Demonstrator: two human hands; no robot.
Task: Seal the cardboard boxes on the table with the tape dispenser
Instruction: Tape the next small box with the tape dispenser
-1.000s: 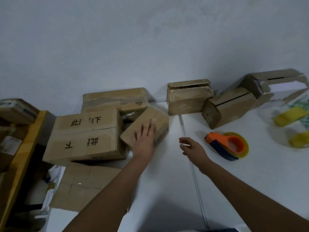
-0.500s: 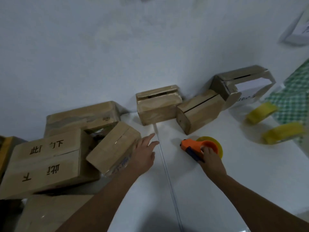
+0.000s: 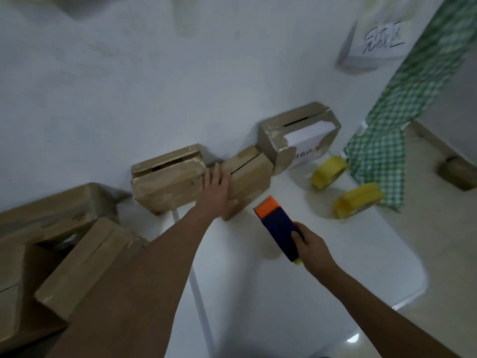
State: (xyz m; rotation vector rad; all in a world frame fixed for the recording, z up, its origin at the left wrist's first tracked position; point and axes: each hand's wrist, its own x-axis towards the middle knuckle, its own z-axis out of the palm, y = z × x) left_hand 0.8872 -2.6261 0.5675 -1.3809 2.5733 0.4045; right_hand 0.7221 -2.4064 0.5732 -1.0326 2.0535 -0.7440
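My right hand (image 3: 311, 244) grips the orange and blue tape dispenser (image 3: 277, 223), lifted off the white table (image 3: 322, 280). My left hand (image 3: 216, 192) lies flat, fingers apart, on the near end of a small cardboard box (image 3: 251, 177) with a slit between its top flaps. Left of it stands another small box (image 3: 165, 182) with its flaps ajar. Behind and to the right, against the wall, sits a third box (image 3: 284, 130) with a white sheet on its side.
Several larger cardboard boxes (image 3: 67, 254) are piled at the left. Two yellow tape rolls (image 3: 329, 171) (image 3: 358, 200) lie at the right beside a green checked cloth (image 3: 402, 104). A paper sign (image 3: 382, 40) hangs on the wall.
My right hand has picked up the tape dispenser and raised it. My left hand left the tilted box at the left and moved right onto the small slit-top box. The view swung right.
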